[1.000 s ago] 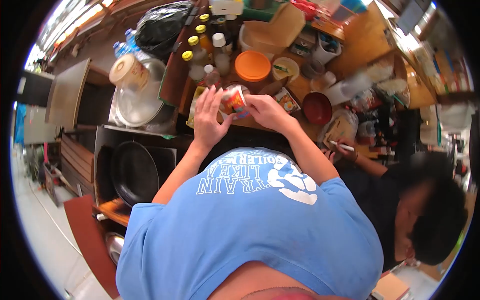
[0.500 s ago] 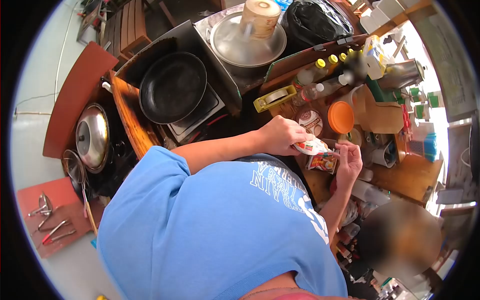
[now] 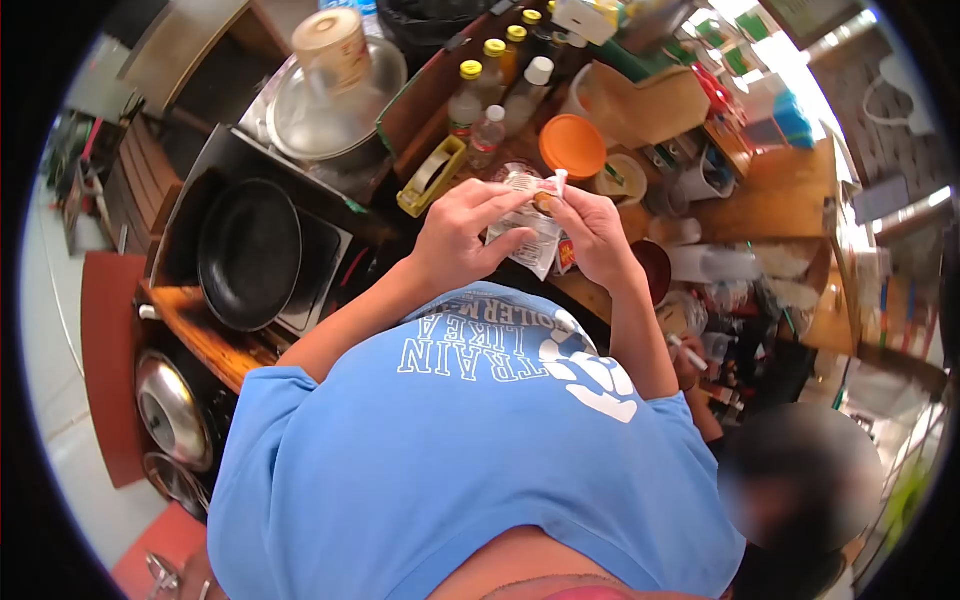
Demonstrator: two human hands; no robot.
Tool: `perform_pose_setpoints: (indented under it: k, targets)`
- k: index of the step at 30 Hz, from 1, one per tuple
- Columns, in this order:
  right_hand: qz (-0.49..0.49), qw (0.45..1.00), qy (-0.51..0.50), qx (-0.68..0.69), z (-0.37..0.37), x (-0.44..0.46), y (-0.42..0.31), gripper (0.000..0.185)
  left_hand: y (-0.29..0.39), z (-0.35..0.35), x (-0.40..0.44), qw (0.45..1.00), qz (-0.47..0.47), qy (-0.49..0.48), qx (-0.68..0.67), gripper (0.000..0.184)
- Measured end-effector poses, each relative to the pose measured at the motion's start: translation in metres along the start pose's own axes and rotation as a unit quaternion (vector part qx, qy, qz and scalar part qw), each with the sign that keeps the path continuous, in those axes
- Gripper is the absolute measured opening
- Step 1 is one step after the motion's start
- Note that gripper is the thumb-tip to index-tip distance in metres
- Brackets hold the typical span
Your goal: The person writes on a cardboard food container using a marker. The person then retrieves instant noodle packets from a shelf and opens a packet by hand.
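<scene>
A white and silver printed packet (image 3: pixel 537 245) hangs between my hands in front of my chest. My left hand (image 3: pixel 470 222) grips it by the upper left, fingers along its top and thumb against its near side. On the other side, my right hand (image 3: pixel 598 235) pinches the packet's upper right corner between thumb and fingers. A red and orange printed patch (image 3: pixel 567 254) shows beside my right fingers; I cannot tell whether it belongs to the same packet. Just beyond my hands are an orange-lidded container (image 3: pixel 573 146) and a yellow tape dispenser (image 3: pixel 432 177).
Several bottles (image 3: pixel 468 100) with yellow or white caps line the back. A black frying pan (image 3: pixel 249 254) lies on a stove at the left, with a lidded pot (image 3: pixel 172 410) below it. Another person (image 3: pixel 790 490) is at the lower right.
The view has turned and shifted, so the counter items sit further left. My hands are now level with each other, and the packet hangs with its printed white side towards me.
</scene>
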State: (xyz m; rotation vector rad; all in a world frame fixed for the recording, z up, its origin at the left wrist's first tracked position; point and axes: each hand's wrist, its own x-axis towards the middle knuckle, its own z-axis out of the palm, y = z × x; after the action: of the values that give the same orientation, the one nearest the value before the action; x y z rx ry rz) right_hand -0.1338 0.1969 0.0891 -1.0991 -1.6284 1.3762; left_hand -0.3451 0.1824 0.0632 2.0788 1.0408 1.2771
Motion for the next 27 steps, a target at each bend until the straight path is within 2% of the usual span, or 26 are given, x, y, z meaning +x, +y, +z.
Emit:
perform_pose_setpoints:
  k: [4,5,6,8,10,12,16,18,22,24,25,26,27]
  targets:
    - [-0.027,0.997,0.04,-0.068,-0.008,-0.001,-0.013,0.028,0.017,-0.002,0.034,0.994,0.089,-0.064,0.025,0.043]
    - [-0.042,0.992,0.062,-0.104,-0.011,-0.002,-0.015,0.029,0.02,-0.003,0.041,0.98,0.163,-0.066,0.096,0.04]
    - [-0.042,0.991,0.074,-0.105,-0.013,-0.004,-0.015,0.029,0.021,0.0,0.043,0.978,0.172,-0.072,0.091,0.04]
    - [-0.039,0.986,0.111,-0.121,-0.015,-0.008,-0.016,0.031,0.022,0.007,0.044,0.943,0.275,-0.076,0.173,0.036]
    - [-0.035,0.985,0.13,-0.109,-0.016,-0.014,-0.025,0.031,0.022,0.011,0.047,0.927,0.309,-0.096,0.188,0.035]
    - [0.03,0.99,0.128,-0.049,-0.018,-0.019,-0.028,0.03,0.023,0.016,0.052,0.937,0.285,-0.125,0.161,0.029]
    - [0.051,0.985,0.162,0.034,-0.017,-0.033,-0.033,0.027,0.03,0.023,0.063,0.954,0.265,-0.099,0.1,0.022]
    - [0.019,0.983,0.14,-0.119,-0.018,-0.043,-0.042,0.026,0.034,0.027,0.062,0.964,0.225,-0.088,0.107,0.015]
    - [0.003,0.975,0.162,-0.15,-0.014,-0.053,-0.053,0.021,0.043,0.027,0.062,0.973,0.202,-0.097,0.045,0.014]
    - [-0.016,0.979,0.157,-0.126,-0.018,-0.055,-0.051,0.019,0.048,0.02,0.069,0.975,0.192,-0.113,-0.004,0.013]
    - [-0.046,0.987,0.14,-0.07,-0.017,-0.055,-0.051,0.017,0.052,0.016,0.072,0.974,0.196,-0.113,-0.003,0.013]
    - [-0.075,0.99,0.122,-0.013,-0.015,-0.056,-0.051,0.015,0.057,0.011,0.074,0.971,0.19,-0.145,0.01,0.014]
    - [-0.077,0.989,0.123,-0.012,-0.014,-0.057,-0.053,0.015,0.062,0.005,0.076,0.967,0.184,-0.177,0.023,0.014]
